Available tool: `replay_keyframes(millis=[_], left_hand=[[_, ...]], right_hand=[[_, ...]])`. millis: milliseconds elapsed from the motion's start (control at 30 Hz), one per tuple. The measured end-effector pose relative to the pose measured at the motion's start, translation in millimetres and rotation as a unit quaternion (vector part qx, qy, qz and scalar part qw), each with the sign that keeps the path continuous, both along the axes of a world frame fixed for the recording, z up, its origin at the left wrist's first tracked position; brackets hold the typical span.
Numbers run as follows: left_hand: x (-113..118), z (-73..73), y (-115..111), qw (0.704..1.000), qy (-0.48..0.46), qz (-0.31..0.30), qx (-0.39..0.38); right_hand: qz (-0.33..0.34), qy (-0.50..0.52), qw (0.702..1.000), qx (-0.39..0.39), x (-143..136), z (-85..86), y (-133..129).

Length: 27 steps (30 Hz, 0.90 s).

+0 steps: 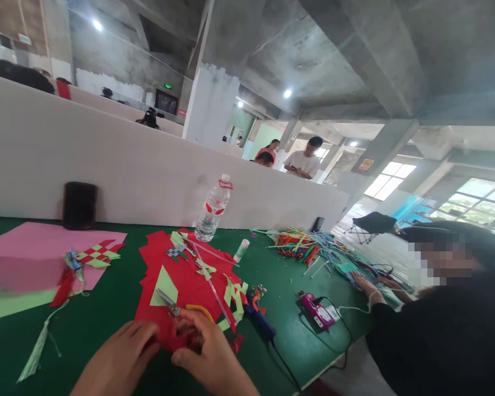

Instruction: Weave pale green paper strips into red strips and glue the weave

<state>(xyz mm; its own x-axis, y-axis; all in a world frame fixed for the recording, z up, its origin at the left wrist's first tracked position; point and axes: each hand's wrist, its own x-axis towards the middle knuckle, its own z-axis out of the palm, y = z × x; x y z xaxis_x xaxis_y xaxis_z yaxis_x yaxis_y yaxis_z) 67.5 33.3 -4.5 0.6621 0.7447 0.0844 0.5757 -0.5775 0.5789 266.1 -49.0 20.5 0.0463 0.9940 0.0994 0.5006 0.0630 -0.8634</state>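
My left hand (121, 352) is closed, its fingertips pressed together over the red paper (146, 311); whatever they pinch is hidden and blurred. Facing it, my right hand (216, 349) has curled fingers, with something red showing between thumb and fingers that I cannot make out. Scissors (171, 305) with a yellow handle lie just beyond the right fingertips, partly covered by them. Their blades point away over a pale green paper piece (165, 283). Woven strips of green and red paper (235, 300) are to the right of the red sheets.
A glue gun (260, 319) with its cord, a glue stick (241, 251) and a water bottle (213, 212) stand or lie nearby. Pink paper (20, 247) and a tasselled woven ornament (97, 254) are left. Colourful strips (299, 245), a purple power strip (317, 311) and a co-worker (441, 319) are right.
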Motion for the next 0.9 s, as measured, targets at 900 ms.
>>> replay_keyframes(millis=[900], left_hand=[[-70, -34.5, -19, 0.959, -0.132, 0.070, 0.240]], right_hand=[[-0.052, -0.471, 0.877, -0.084, 16, -29.6, 131]])
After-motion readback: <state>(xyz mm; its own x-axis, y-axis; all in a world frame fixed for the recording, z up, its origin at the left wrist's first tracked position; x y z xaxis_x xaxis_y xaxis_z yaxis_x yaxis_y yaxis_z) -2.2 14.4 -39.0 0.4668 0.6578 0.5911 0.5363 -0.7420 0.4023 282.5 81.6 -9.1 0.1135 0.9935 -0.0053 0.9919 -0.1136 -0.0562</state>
